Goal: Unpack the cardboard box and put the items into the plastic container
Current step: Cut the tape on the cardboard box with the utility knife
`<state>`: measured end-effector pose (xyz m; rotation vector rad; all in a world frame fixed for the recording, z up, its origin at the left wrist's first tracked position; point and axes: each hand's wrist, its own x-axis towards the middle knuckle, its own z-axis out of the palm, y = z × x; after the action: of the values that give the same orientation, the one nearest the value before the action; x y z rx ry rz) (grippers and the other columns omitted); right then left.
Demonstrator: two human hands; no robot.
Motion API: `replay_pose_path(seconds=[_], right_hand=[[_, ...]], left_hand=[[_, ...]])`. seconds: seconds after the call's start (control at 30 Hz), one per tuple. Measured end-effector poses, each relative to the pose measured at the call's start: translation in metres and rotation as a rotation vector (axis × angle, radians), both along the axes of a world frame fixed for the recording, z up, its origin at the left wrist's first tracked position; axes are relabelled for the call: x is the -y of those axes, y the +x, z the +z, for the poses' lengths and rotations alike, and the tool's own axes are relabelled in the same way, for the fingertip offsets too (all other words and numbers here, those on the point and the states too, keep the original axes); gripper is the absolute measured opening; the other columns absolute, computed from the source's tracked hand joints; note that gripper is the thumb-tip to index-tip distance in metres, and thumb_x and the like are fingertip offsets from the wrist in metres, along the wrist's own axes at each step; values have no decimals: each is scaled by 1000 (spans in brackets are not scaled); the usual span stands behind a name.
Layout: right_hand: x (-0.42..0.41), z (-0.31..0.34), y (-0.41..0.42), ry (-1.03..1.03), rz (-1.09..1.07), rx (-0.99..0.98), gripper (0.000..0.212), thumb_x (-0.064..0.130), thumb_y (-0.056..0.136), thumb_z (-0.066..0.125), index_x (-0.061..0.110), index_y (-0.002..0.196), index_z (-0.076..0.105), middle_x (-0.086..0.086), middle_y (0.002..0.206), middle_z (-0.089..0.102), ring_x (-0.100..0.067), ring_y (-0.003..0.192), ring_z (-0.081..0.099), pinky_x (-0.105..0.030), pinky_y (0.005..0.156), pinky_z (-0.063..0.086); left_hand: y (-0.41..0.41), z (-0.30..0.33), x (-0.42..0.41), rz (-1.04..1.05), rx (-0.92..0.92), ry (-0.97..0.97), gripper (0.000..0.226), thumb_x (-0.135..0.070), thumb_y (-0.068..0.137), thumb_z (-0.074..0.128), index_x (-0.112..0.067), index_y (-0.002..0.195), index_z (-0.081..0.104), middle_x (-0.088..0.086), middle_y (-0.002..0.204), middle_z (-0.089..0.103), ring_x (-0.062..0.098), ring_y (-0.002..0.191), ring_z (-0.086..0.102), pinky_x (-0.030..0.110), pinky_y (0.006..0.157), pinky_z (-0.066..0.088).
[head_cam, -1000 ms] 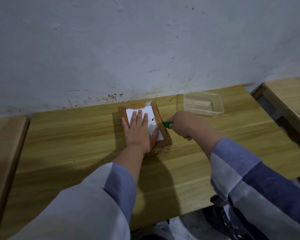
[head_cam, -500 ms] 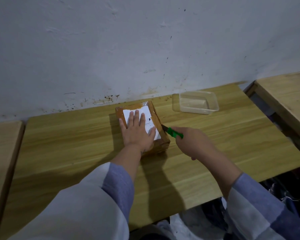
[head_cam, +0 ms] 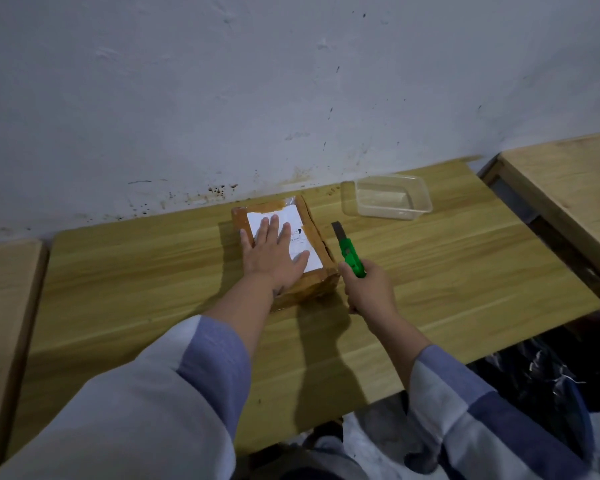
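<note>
Cardboard box [head_cam: 317,237] is sitting mid-table [head_cam: 465,271] under the flat, pressing left hand [head_cam: 274,258]; the right hand [head_cam: 369,289] is gripping a green knife [head_cam: 350,258] beside it, plastic container [head_cam: 390,200] lying far right.

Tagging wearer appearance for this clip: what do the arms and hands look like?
Both hands bare, left hand and right hand: no gloves, rings or watch visible. Loose long sleeves in wide stripes of white and dull blue, left sleeve and right sleeve, pushed back to bare the forearms.

Glossy taped cardboard box [head_cam: 312,233], matt paper label [head_cam: 293,220]; clear plastic container [head_cam: 392,200]; smooth, perhaps varnished, wooden table [head_cam: 447,268].
</note>
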<state>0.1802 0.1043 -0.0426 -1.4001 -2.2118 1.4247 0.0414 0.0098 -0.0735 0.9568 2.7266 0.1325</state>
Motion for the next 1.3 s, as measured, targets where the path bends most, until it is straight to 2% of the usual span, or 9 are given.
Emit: replay_pose_path(seconds=[0.07,0.23,0.37,0.53,0.67,0.8,0.87,1.07,1.3], right_hand=[[6,-10,-7,-32,-24,-24,28,37,87,61,12,99,61,-10,81,65,-24,64,58,-40,61,55],[4,-19,-18,3,-33,-14,41,34,83,67,14,118,56,-8,107,68,-28,98,65,-41,81,55],[-19,-15,-31,48,16,36,44,31,85,66,11,123,54,-11,115,63,-30,105,60,-40,82,51],[-49,-11,-48,47,129,64,42,31,86,65,11,121,55,-11,111,64,-31,99,61,-41,79,53],[-64,-12,-38,18,173,-12,25,29,92,54,13,111,59,-13,97,69,-29,76,61,-43,71,55],[-70,-9,-9,-94,184,-87,42,27,98,42,35,140,36,-10,88,69,-14,53,53,-27,43,42],[-74,-6,2,-125,186,-116,44,25,99,41,38,141,36,-2,77,65,-9,47,48,-24,40,39],[-82,-5,24,-181,182,-136,43,22,99,42,39,138,41,3,66,55,-9,47,45,-25,41,39],[-82,-2,29,-228,199,-154,42,21,99,43,38,137,43,9,73,52,-9,47,44,-24,39,36]], left_hand=[[-2,-2,8,-54,-25,-4,70,-61,95,17,-25,153,1,0,161,-11,19,147,-14,51,115,-11],[5,-7,29,-138,-82,27,73,-67,92,16,-28,152,2,-2,161,-8,16,147,-12,47,116,-11],[15,-1,29,-134,-50,3,90,-80,81,20,-30,152,-1,-1,160,-14,19,146,-18,51,116,-13],[25,-4,12,-87,-95,-58,91,-79,81,27,-30,152,-3,3,160,-16,26,145,-21,54,113,-13],[29,-6,-4,-11,-90,-55,86,-77,83,22,-30,152,-2,4,160,-16,27,145,-20,57,115,-9],[29,-6,-21,79,-78,-82,87,-78,83,19,-29,152,-3,4,160,-16,29,145,-20,58,114,-9],[28,-5,-29,118,-65,-91,88,-78,82,18,-28,152,-4,5,160,-17,30,145,-20,58,115,-8],[33,-2,-46,208,-40,-95,90,-79,82,19,-27,152,-5,5,160,-16,31,145,-19,59,114,-8],[40,0,-52,252,-26,-91,92,-81,80,21,-28,151,-5,5,160,-15,31,145,-19,58,115,-9]])
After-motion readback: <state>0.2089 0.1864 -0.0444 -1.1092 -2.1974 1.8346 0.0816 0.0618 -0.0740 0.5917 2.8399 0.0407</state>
